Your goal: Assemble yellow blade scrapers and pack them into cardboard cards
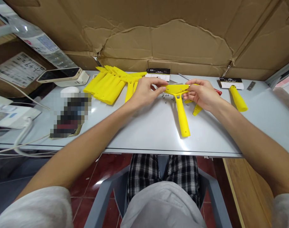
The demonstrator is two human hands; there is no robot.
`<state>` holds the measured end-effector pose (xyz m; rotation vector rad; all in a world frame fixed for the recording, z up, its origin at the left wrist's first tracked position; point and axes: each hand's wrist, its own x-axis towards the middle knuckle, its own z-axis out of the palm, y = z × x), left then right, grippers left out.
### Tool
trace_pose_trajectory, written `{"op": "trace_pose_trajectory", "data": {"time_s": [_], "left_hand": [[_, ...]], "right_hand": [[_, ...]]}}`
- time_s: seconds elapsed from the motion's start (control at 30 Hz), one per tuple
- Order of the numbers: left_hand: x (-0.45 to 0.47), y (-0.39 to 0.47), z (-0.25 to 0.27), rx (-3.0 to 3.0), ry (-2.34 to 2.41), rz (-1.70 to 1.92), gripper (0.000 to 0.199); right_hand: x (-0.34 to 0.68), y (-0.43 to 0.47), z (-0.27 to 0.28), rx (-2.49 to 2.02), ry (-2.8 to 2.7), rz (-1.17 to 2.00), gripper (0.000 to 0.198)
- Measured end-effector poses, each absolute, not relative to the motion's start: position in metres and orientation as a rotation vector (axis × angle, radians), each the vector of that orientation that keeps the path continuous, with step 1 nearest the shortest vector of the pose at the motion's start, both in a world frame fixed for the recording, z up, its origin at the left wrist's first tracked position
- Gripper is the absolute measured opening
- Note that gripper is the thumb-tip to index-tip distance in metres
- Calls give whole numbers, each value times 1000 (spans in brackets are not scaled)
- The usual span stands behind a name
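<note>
A yellow T-shaped plastic scraper [181, 114] stands out over the table, its wide head away from me and its handle pointing towards me. My left hand [149, 90] pinches the left end of the head between thumb and fingers. On the other end, my right hand [202, 94] is closed with fingers and thumb around the head. Small metal nuts or screws [166, 96] lie scattered behind and left of the handle. Beneath my right hand sits another yellow plastic piece [197, 110], partly hidden. A red tool handle [218, 91] shows just past that hand.
Several yellow scrapers [108, 87] lie piled at left. Black-and-white packaging cards [158, 74] are at the back. A yellow handle [238, 99] and small metal plate [251, 85] lie right. Phones [60, 74], cables and a water bottle [43, 42] occupy the left; cardboard [177, 38] walls the back.
</note>
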<state>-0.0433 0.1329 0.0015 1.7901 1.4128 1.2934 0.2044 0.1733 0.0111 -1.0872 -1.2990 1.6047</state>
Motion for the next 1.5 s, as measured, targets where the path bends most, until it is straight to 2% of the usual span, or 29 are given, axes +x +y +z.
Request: {"op": "trace_pose_trajectory", "data": {"time_s": [0.17, 0.47, 0.73, 1.03, 1.5], "left_hand": [[-44, 133, 1, 1869, 1396, 1267, 19], [-34, 124, 12, 1566, 1317, 1330, 14], [-37, 130, -1, 1695, 1387, 1347, 12], [-30, 123, 2, 1300, 1133, 1221, 15], [-32, 122, 14, 1154, 1179, 1198, 15]], "right_hand": [[205, 174, 10, -1079, -1293, 1597, 28], [204, 173, 12, -1102, -1311, 1584, 30], [203, 172, 14, -1098, -1326, 1597, 30], [203, 171, 13, -1089, -1346, 1594, 35], [201, 168, 16, -1053, -1355, 1615, 33]]}}
